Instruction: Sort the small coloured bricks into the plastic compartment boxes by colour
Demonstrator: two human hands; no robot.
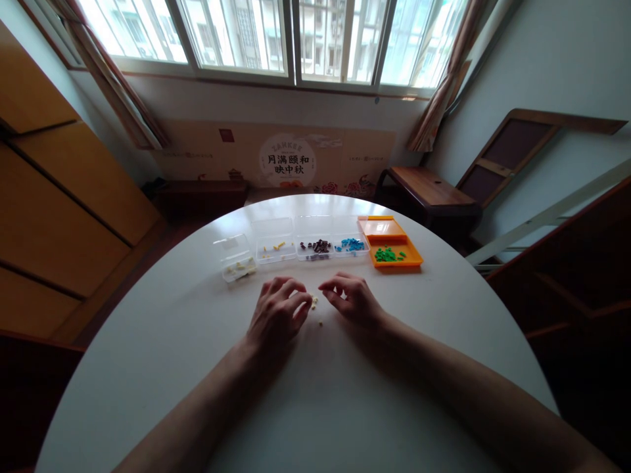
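Several tiny cream pieces [314, 300] lie on the white table between my two hands, with one more small piece [321, 323] nearer to me. My left hand [280, 307] rests to their left; its fingers are curled, thumb and index fingertips close together right beside the pieces. On the other side, my right hand [353, 299] has its thumb and index finger drawn into a pinch, slightly apart from the pieces. Whatever either pinch holds, if anything, is too small to make out.
Beyond my hands stand open clear boxes: one with cream pieces [240, 268], others with yellow pieces [279, 246], dark pieces [321, 246] and blue pieces [352, 244]. An orange case [413, 257] holds green pieces [387, 254]. The white round table [162, 368] carries everything.
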